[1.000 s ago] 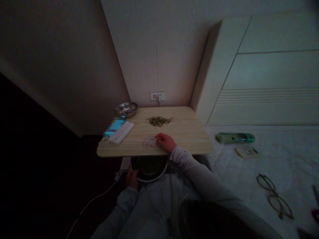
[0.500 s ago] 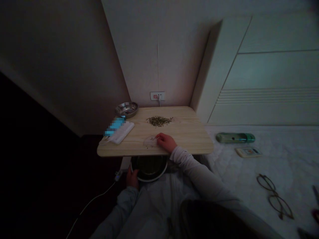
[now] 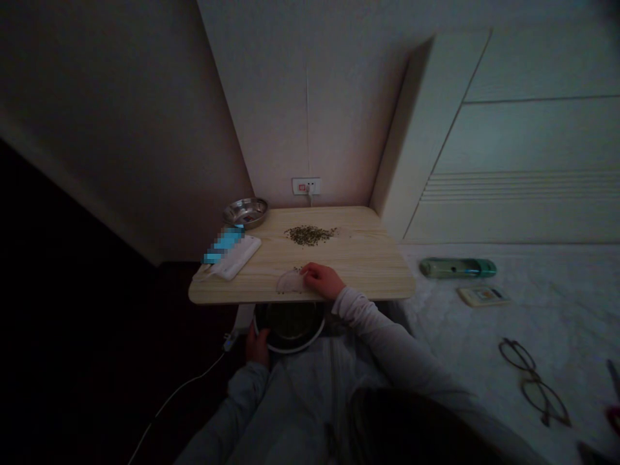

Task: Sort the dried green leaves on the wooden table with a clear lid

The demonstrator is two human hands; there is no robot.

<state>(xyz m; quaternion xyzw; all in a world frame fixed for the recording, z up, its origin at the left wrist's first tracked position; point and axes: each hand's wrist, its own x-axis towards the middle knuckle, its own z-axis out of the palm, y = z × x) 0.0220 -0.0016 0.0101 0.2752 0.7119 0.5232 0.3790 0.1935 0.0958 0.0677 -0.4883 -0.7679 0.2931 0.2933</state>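
My right hand (image 3: 325, 280) is closed on the right end of a thin, pale half-round scraper (image 3: 289, 281), which lies at the near edge of the table. A few small dark grains sit around the scraper. Farther back is a loose pile of small greenish grains (image 3: 309, 235), likely beans, apart from my hand. Below the table edge, my left hand (image 3: 258, 347) grips the left rim of a dark round bowl with a white rim (image 3: 290, 349). The bowl's far side is hidden under the tabletop, and its contents are too dark to make out.
A metal bowl (image 3: 246, 213) stands at the back left of the wooden table (image 3: 368, 258). In front of it lie a phone with a blurred screen (image 3: 225, 245) and a white box-like device (image 3: 238, 258). On the bed are a green bottle (image 3: 458, 268), a card-like item (image 3: 482, 296) and glasses (image 3: 534, 381).
The scraper has shifted slightly to the left and toward the near edge, with my right hand's fingers turned a little. The grains around it have moved. My left hand stays on the bowl.
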